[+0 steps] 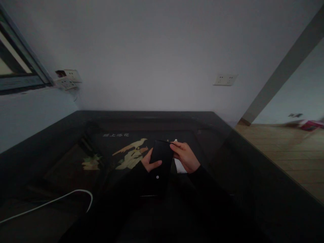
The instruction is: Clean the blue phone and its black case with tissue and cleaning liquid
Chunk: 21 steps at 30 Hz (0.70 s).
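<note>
We look down at a dark, glossy table [222, 152] pushed up against a pale wall [152, 50]. On its top we can make out a tan, bird-like picture [133, 153] with a line of pale writing [115, 135] above it, and a smaller patch of leafy decoration [91, 162] to the left. A white cable [63, 195] comes in from the left edge and bends over near its end. On the wall we find a double socket [225, 80] to the right and a cluster of sockets [68, 79] in the left corner, just beside a dark-framed window [20, 60]. To the far right we see a wood-look floor [288, 145] and a blurred pink thing [311, 125] lying on it.
</note>
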### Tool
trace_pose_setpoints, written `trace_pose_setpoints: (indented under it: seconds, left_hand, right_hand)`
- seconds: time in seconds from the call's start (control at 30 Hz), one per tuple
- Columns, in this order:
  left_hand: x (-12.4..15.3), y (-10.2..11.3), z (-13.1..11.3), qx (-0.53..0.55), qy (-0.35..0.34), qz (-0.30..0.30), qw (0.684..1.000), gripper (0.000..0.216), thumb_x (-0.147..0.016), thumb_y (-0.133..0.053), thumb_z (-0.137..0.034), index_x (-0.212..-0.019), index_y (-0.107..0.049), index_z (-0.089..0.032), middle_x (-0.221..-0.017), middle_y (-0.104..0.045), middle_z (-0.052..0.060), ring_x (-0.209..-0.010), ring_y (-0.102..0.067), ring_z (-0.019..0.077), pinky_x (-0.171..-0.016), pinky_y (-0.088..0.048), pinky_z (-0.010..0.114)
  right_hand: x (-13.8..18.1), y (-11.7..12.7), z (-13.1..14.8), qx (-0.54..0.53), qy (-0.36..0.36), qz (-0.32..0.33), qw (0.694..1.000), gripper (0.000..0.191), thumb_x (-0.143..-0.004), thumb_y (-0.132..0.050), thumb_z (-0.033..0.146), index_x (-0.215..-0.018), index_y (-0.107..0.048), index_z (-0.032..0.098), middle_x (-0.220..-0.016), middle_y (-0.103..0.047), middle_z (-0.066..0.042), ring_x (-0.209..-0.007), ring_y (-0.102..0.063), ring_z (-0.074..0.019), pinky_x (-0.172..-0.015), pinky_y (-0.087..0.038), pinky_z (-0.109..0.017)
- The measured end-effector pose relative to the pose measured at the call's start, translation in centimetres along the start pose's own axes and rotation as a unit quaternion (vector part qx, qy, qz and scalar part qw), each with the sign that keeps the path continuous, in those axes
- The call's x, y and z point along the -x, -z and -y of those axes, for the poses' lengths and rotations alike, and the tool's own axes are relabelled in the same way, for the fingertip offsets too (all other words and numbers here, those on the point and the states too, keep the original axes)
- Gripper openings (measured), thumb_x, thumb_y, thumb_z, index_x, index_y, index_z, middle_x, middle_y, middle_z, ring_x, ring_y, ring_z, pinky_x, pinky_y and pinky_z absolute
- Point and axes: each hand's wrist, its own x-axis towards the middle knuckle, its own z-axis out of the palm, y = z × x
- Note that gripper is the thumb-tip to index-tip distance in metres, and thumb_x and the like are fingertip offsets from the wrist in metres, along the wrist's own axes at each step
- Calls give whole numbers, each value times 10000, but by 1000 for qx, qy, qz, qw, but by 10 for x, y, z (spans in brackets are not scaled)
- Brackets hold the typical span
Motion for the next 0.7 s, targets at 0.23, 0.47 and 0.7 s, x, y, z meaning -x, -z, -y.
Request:
trace_pose_setpoints:
  seconds: [0.23,0.47,0.7]
  left_hand:
    - [2,-3,3,35,21,19,999,587,-540,-738,-307,-1088,-560,-198,-1014,-654,57,-984,-582,231,-890,-418,330]
    - [-18,18,32,-25,28,-95,995,704,-532,-718,-394,-1139,-450,-159,-1037,-594,106,-997,-559,251,-890,-415,379]
    - [-32,40,72,-116,34,-100,988,768,-599,-665,-387,-1223,-309,-113,-1217,-479,182,-1144,-473,268,-938,-391,410]
  right_hand:
    - [-6,0,-12,53,28,-65,996,335,-664,-671,427,-840,-643,145,-709,-625,-32,-694,-587,-162,-625,-472,-273]
    - [1,4,-14,76,-19,-41,996,464,-815,-505,397,-1231,-397,224,-862,-605,-28,-624,-605,-120,-533,-507,-253]
    - [26,-5,-61,86,-112,53,989,656,-755,-550,266,-1328,-232,226,-678,-551,46,-403,-577,-123,-350,-473,-238]
